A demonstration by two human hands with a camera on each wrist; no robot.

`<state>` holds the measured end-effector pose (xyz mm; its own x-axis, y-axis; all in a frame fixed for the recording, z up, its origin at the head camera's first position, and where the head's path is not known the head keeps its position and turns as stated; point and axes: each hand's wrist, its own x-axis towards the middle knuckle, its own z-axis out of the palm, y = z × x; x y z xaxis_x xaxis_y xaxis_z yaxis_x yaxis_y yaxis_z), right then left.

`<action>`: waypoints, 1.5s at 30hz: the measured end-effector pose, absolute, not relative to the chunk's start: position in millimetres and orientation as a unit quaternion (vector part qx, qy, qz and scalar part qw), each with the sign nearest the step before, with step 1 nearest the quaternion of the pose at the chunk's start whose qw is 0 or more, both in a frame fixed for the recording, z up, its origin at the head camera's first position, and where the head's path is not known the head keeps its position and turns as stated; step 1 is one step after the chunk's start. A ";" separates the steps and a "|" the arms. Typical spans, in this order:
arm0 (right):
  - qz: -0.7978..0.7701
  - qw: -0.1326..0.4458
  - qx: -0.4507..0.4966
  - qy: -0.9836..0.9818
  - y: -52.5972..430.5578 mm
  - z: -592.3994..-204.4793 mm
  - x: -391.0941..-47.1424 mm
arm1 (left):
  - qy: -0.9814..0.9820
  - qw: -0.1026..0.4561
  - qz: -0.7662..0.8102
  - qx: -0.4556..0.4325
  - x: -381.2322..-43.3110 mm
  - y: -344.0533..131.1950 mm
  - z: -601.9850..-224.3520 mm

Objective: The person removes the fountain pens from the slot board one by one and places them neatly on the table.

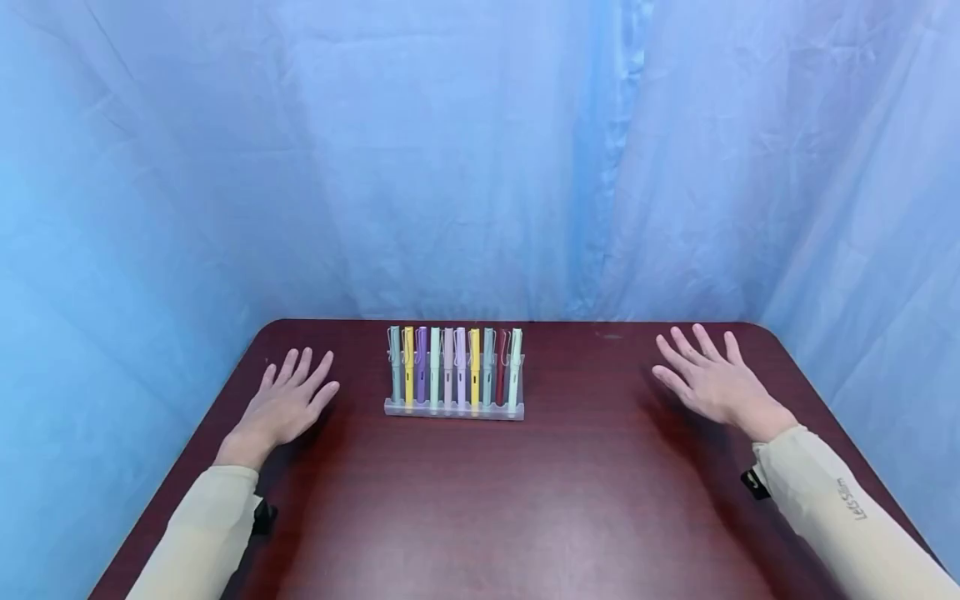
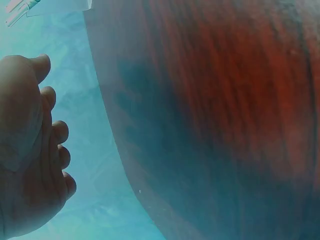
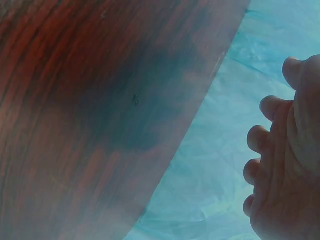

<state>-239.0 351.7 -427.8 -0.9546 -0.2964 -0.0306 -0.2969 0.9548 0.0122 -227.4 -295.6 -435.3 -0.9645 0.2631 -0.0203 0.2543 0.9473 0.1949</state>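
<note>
A clear plastic pen rack (image 1: 454, 412) stands toward the back of the table, left of the middle in the head view. Several capped pens with wire clips lean side by side in it, among them a purple pen (image 1: 422, 367), a dark red pen (image 1: 502, 371) and a pale mint pen (image 1: 514, 371) at the right end. To the rack's left, my left hand (image 1: 281, 408) hovers palm down with fingers spread, holding nothing. My right hand (image 1: 716, 379) is held the same way, farther off to the rack's right. Both cast shadows on the wood.
The dark red-brown table (image 1: 480, 500) has rounded far corners. Light blue curtains (image 1: 465, 167) hang behind it and along both sides. Black straps show under both pale sleeves (image 1: 202, 525). In the left wrist view a corner of the clear rack (image 2: 60, 6) appears at the top.
</note>
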 end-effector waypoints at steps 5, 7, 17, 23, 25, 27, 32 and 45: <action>0.015 0.016 -0.149 0.989 349.3 -424.9 -241.1 | 0.986 0.015 0.097 0.135 -231.8 -296.8 -435.6; 0.018 0.016 -0.150 0.988 347.8 -424.0 -240.6 | 0.986 0.012 0.094 0.137 -233.4 -297.7 -437.0; -0.104 -0.017 -0.164 0.981 333.0 -405.0 -227.9 | 0.981 0.005 0.123 0.149 -237.6 -271.2 -407.1; -0.231 0.005 -0.188 0.955 301.5 -378.4 -226.8 | 0.964 0.010 0.188 0.188 -239.7 -247.0 -376.6; -0.269 0.007 -0.191 0.944 291.7 -373.6 -228.5 | 0.957 0.021 0.209 0.198 -241.1 -244.0 -375.0; -0.303 0.005 -0.193 0.933 283.1 -370.5 -230.4 | 0.951 0.032 0.232 0.203 -242.8 -241.9 -377.6; -0.394 0.023 -0.198 0.897 266.5 -372.5 -236.1 | 0.942 0.050 0.263 0.201 -248.7 -236.7 -390.2; -0.608 0.179 -0.168 0.755 232.4 -417.3 -259.1 | 0.885 0.145 0.423 0.127 -262.2 -237.7 -416.0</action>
<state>-259.1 232.4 -417.3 -0.8796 -0.4711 -0.0655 -0.0370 0.2051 -0.9780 -262.2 -237.7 -416.0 -0.9253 0.3487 -0.1493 0.1028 0.6094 0.7862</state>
